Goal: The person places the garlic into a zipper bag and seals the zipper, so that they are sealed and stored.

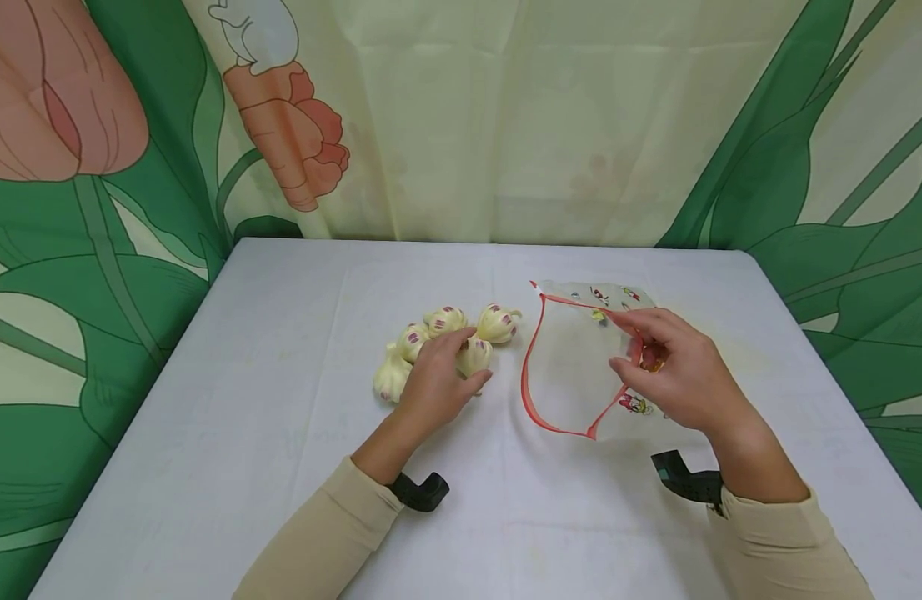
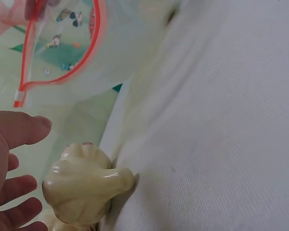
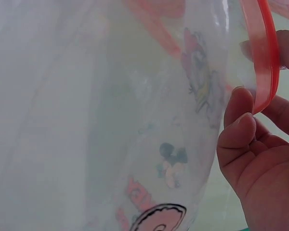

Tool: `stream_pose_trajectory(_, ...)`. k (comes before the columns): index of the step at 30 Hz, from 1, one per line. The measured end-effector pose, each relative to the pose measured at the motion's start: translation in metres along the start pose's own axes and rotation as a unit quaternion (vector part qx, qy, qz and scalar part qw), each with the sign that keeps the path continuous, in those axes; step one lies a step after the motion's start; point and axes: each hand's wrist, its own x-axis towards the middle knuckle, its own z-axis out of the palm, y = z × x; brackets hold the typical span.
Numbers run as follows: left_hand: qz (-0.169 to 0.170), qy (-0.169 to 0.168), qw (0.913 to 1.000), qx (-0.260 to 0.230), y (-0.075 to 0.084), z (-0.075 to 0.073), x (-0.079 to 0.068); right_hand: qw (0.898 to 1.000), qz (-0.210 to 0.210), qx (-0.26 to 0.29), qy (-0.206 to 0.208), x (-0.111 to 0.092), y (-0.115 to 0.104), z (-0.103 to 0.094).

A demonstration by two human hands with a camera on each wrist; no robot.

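Several pale garlic bulbs [image 1: 497, 323] with purple marks lie grouped on the white table. My left hand [image 1: 438, 375] is over the group, thumb apart from the other fingers. In the left wrist view, the left fingers [image 2: 17, 192] are spread beside a glossy bulb [image 2: 82, 187] whose stem points right; whether they touch a bulb I cannot tell. To the right, my right hand [image 1: 678, 362] holds a clear zip bag [image 1: 581, 367] by its red rim, the mouth gaping toward the bulbs. Cartoon prints show on the bag. In the right wrist view, thumb and fingers [image 3: 238, 132] pinch the rim.
The white-covered table [image 1: 206, 467] stretches out to both sides and toward me. Behind it hangs a curtain [image 1: 446, 125] printed with leaves, a tulip and a carrot. A black wrist strap mount [image 1: 423, 492] sits on each forearm near the sleeve.
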Motion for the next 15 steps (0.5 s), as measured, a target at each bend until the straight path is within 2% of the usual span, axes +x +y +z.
stream_pose_trajectory(5,-0.016,-0.016,0.9997,-0.002,-0.001,0.0012,0.0014,1.0,-0.003,0.005,0.001,-0.0003,-0.0002,0.0002)
stream_pose_trajectory(15,0.008,-0.019,0.9998,0.001,-0.0028,0.0016,-0.0018,1.0,-0.003,0.007,0.001,-0.0005,0.0,-0.0006)
